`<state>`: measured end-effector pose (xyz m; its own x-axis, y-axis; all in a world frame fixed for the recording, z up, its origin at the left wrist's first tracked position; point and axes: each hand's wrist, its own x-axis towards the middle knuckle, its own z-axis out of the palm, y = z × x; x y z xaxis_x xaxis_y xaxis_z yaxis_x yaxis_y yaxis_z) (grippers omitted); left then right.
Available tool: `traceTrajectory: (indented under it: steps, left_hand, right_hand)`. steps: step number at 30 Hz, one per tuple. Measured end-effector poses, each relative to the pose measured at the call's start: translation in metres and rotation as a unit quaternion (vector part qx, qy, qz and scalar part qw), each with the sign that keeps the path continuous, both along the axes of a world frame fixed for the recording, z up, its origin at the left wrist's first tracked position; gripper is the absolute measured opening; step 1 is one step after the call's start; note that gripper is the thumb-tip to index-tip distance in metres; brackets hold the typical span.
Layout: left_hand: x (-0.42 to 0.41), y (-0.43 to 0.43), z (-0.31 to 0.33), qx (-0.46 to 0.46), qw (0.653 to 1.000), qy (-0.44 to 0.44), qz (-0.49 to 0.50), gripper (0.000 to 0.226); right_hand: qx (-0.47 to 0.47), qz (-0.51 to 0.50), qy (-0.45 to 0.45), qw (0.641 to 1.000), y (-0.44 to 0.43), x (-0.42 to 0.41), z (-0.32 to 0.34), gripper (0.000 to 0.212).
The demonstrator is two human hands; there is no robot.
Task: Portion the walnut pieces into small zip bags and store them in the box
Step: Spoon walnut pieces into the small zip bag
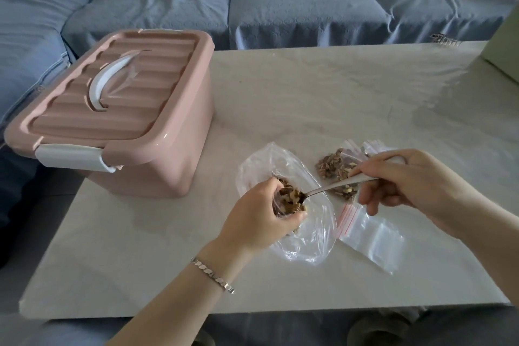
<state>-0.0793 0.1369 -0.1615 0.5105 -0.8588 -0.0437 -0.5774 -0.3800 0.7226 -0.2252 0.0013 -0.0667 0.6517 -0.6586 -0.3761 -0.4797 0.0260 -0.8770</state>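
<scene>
The clear bag [309, 233] of walnut pieces [292, 201] is gripped by the left hand [258, 219] on the table [309, 93], near the closed box [126, 121]. A spoon [331, 189], dipped into the pieces, is held by the right hand [407, 180]

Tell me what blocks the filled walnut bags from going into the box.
The lid sits closed on the pink box, its near white clasp folded down; that must open first. On the table between the filled bags and the box there is only the big clear bag, with the left hand over it.
</scene>
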Motion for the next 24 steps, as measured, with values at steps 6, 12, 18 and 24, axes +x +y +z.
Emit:
traceTrajectory:
  steps: [6,12,18,24]
  left_hand:
    - [0.000,0.003,-0.001,-0.013,1.000,0.015,0.023,0.034]
    - [0.004,0.010,-0.003,-0.048,0.995,0.022,0.085,0.034]
    - [0.015,0.029,-0.012,-0.077,0.979,0.020,0.190,0.030]
    - [0.020,0.020,-0.023,0.039,0.980,0.142,0.137,0.038]
  right_hand:
    - [-0.315,0.147,0.023,0.937,0.035,0.007,0.021,0.028]
    - [-0.404,0.150,-0.034,0.902,0.038,-0.008,0.021,0.027]
    - [-0.341,0.020,-0.083,0.936,0.022,-0.024,-0.015,0.017]
    - [-0.270,-0.026,-0.057,0.961,0.017,-0.015,-0.090,0.018]
